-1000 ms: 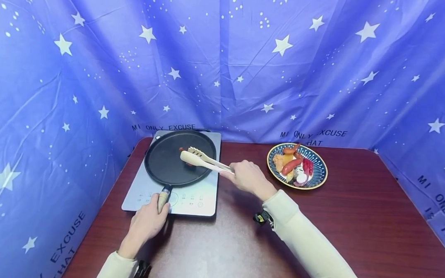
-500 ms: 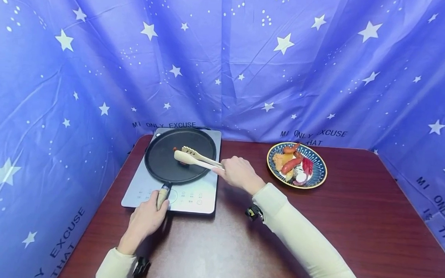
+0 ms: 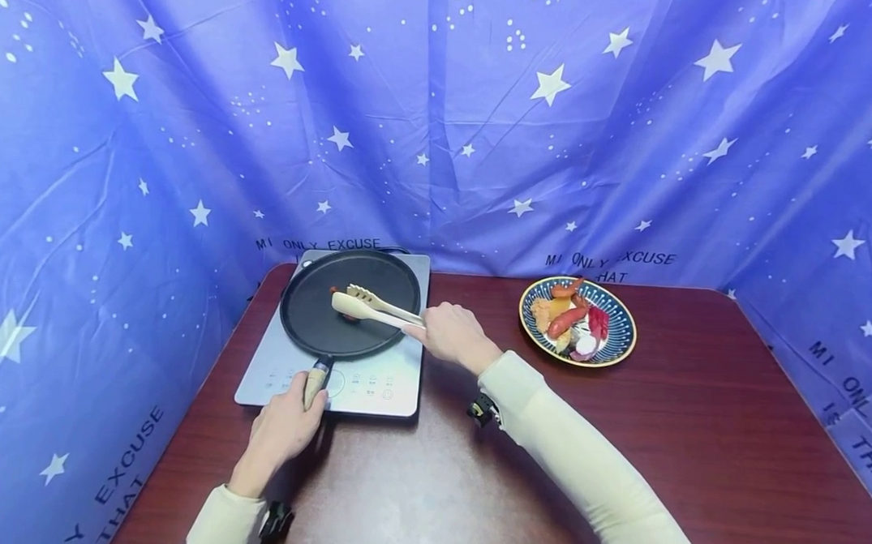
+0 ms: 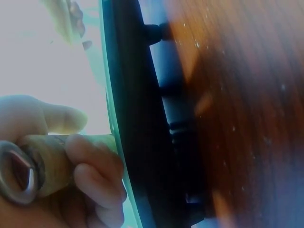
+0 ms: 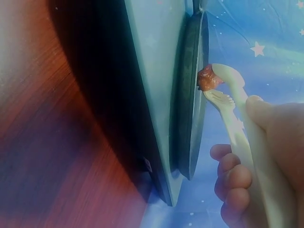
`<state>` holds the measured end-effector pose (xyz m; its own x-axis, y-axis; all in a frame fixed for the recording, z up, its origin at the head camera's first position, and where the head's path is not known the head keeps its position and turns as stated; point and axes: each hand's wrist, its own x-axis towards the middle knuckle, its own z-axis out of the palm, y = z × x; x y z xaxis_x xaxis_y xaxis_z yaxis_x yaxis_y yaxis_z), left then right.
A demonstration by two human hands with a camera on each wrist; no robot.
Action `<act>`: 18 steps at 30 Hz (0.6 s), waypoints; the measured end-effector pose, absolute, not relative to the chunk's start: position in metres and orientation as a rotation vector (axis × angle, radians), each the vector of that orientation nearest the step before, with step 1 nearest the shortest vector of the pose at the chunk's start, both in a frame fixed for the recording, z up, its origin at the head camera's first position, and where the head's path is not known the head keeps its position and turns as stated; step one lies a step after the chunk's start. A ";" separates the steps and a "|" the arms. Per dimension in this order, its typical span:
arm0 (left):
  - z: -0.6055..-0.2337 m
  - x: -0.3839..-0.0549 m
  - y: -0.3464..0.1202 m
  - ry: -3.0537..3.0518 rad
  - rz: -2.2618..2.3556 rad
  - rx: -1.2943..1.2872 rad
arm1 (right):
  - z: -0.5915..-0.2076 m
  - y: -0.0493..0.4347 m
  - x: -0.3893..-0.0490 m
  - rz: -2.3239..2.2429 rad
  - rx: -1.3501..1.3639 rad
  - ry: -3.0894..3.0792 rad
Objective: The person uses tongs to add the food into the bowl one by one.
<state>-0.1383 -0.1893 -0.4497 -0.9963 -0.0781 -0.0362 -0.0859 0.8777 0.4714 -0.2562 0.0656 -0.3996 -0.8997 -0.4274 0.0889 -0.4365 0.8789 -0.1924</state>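
Observation:
My left hand (image 3: pixel 286 424) grips the wooden handle (image 3: pixel 315 387) of a flat black frying pan (image 3: pixel 317 307); the left wrist view shows curled fingers around this handle (image 4: pixel 52 161) and a metal ring at its end. Cream tongs (image 3: pixel 376 310) are held in my right hand (image 3: pixel 453 335), thumb on one arm and fingers on the other. Between the tong tips, in the right wrist view, is a small reddish-brown piece of food (image 5: pixel 209 80), close over the pan (image 5: pixel 195 104). From the head view the tongs mostly hide that piece.
Beneath the pan lies a white induction cooktop (image 3: pixel 259 378) with touch controls along its front. To the right, a blue patterned plate (image 3: pixel 622 333) bears a sausage (image 3: pixel 567 321) and several other foods. A starry blue curtain (image 3: pixel 485 144) surrounds the brown table (image 3: pixel 693 413).
My right hand and the tongs have moved left over the pan, carrying the reddish-brown piece toward its middle. The left hand keeps its hold on the handle.

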 end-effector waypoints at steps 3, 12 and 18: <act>-0.449 -0.138 -0.189 3.025 0.775 -0.140 | -0.399 0.062 -0.258 0.318 0.673 -3.007; -0.451 -0.138 -0.190 3.029 0.772 -0.144 | -0.401 0.054 -0.262 0.296 0.651 -3.008; -0.450 -0.137 -0.190 3.026 0.776 -0.147 | -0.400 0.047 -0.263 0.279 0.644 -3.020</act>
